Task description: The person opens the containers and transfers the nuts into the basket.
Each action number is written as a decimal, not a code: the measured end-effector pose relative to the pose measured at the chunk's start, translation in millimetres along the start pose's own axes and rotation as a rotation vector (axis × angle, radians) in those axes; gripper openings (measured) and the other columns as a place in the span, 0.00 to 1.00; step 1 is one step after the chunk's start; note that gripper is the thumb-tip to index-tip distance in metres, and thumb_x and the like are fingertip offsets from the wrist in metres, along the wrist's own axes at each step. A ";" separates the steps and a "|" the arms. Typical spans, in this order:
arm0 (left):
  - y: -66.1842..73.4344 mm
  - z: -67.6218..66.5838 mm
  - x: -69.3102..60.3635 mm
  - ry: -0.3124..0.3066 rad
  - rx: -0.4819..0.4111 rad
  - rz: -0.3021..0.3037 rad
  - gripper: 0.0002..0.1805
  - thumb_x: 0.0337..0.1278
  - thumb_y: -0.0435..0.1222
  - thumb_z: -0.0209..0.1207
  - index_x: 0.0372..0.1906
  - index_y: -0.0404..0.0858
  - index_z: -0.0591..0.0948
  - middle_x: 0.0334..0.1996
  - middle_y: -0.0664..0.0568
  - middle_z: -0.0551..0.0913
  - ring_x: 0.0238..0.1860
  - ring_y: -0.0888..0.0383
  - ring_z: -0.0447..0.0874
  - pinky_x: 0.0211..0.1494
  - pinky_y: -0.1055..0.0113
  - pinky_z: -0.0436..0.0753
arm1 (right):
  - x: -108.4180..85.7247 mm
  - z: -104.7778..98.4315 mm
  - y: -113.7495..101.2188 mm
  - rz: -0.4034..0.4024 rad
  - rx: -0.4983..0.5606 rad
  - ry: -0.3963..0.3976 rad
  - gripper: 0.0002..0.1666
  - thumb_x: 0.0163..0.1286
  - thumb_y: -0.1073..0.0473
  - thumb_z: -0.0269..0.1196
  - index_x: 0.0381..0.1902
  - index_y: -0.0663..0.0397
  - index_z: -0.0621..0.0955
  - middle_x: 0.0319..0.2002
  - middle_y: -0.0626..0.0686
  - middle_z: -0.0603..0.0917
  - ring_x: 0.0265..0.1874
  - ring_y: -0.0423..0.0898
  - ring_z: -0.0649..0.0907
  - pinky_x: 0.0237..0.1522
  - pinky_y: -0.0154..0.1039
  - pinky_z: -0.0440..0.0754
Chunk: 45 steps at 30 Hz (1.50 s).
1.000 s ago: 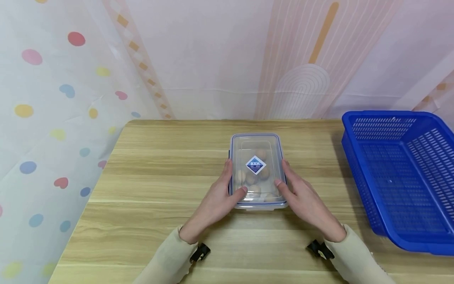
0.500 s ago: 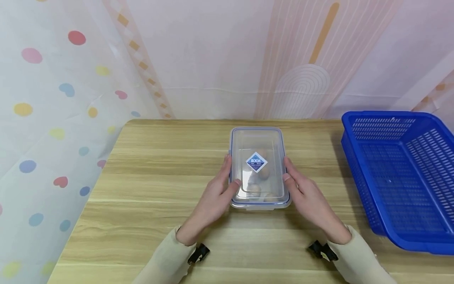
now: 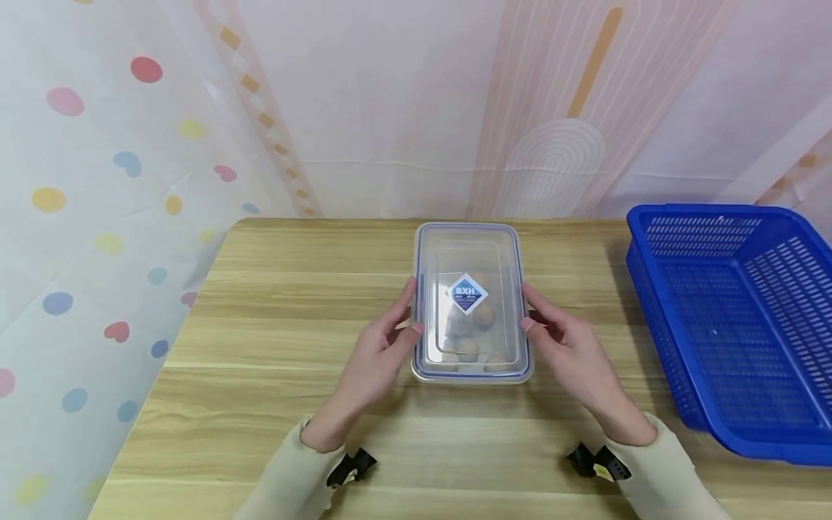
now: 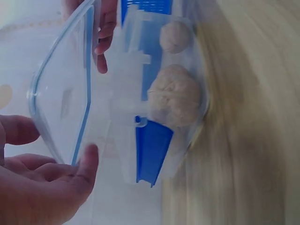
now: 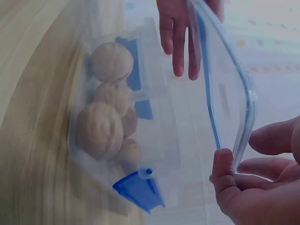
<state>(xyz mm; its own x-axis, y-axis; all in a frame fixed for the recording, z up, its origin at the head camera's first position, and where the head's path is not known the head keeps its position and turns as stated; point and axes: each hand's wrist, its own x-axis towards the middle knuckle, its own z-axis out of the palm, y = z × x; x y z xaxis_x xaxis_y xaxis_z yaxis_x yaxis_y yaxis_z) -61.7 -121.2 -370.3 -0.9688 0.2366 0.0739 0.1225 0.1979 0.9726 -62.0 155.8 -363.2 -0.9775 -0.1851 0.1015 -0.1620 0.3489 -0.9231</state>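
Observation:
Between both hands, a clear plastic lid (image 3: 455, 253) with a blue seal and a diamond-shaped label is held by its two long sides. The left hand (image 3: 373, 357) pinches its left edge, thumb on top and fingers beneath. On the other side, the right hand (image 3: 578, 354) grips the lid the same way. Both wrist views show the lid apart from and above the clear food container (image 4: 129, 79). Several walnuts (image 5: 100, 130) lie in that container, which stands on the table. Blue latches (image 4: 153, 152) hang unfastened at its sides.
A blue plastic basket (image 3: 747, 318) with slotted walls stands on the right of the wooden table (image 3: 279, 318). Behind the table hangs a patterned cloth (image 3: 390, 108). Black wrist mounts (image 3: 351, 468) sit at the cuffs.
Thumbs that lay over the lid have shifted out to its edges. The lid has risen off the container, appearing larger and reaching farther up the head view, with both hands moving along.

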 end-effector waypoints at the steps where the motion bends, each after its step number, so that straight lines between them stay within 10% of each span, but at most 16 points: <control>1: 1.0 -2.1 -0.1 -0.001 0.005 -0.010 0.33 0.77 0.31 0.52 0.82 0.39 0.59 0.74 0.35 0.69 0.58 0.42 0.84 0.57 0.63 0.85 | 0.2 0.1 -0.7 0.004 0.011 0.002 0.30 0.80 0.64 0.58 0.76 0.62 0.69 0.66 0.62 0.79 0.57 0.53 0.82 0.53 0.23 0.79; 6: 5.5 -10.1 -0.5 0.015 -0.004 -0.075 0.35 0.74 0.29 0.57 0.81 0.41 0.62 0.60 0.36 0.82 0.53 0.49 0.85 0.49 0.71 0.85 | 1.8 2.0 -4.1 0.050 0.094 0.008 0.31 0.78 0.63 0.60 0.77 0.59 0.69 0.70 0.58 0.77 0.59 0.50 0.83 0.55 0.26 0.80; 13: 8.3 -21.0 -4.0 0.063 -0.070 -0.108 0.38 0.71 0.28 0.60 0.81 0.37 0.60 0.77 0.52 0.67 0.56 0.50 0.82 0.54 0.74 0.84 | 4.6 8.4 -11.2 0.082 0.244 -0.003 0.38 0.76 0.65 0.62 0.79 0.63 0.63 0.73 0.61 0.73 0.56 0.40 0.83 0.55 0.28 0.81; 21: 6.9 -33.8 -7.9 0.114 -0.106 -0.126 0.32 0.69 0.28 0.63 0.76 0.34 0.70 0.71 0.45 0.76 0.52 0.60 0.87 0.55 0.71 0.84 | 7.1 17.5 -15.1 0.098 0.267 0.018 0.34 0.74 0.66 0.65 0.75 0.62 0.71 0.69 0.60 0.77 0.52 0.39 0.85 0.51 0.29 0.84; 35: 11.5 -65.8 -17.5 0.147 -0.038 -0.148 0.28 0.67 0.29 0.65 0.72 0.36 0.76 0.64 0.40 0.79 0.48 0.62 0.86 0.51 0.73 0.84 | 14.4 43.6 -24.5 0.050 0.311 0.004 0.35 0.72 0.68 0.66 0.75 0.61 0.71 0.60 0.61 0.80 0.53 0.52 0.83 0.52 0.32 0.84; 45: 11.0 -91.7 -26.0 0.172 -0.025 -0.152 0.29 0.68 0.30 0.65 0.72 0.32 0.74 0.57 0.55 0.82 0.48 0.63 0.87 0.50 0.74 0.85 | 23.2 67.0 -34.0 0.034 0.365 -0.037 0.37 0.71 0.68 0.66 0.76 0.64 0.69 0.60 0.61 0.78 0.54 0.53 0.84 0.52 0.32 0.84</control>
<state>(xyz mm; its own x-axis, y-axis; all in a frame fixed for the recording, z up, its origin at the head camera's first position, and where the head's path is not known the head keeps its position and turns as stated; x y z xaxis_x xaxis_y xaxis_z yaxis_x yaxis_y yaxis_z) -54.9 -212.4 -341.3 -0.9984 0.0401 -0.0390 -0.0305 0.1948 0.9804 -70.1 78.2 -354.3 -0.9749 -0.2143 0.0609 -0.0637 0.0060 -0.9980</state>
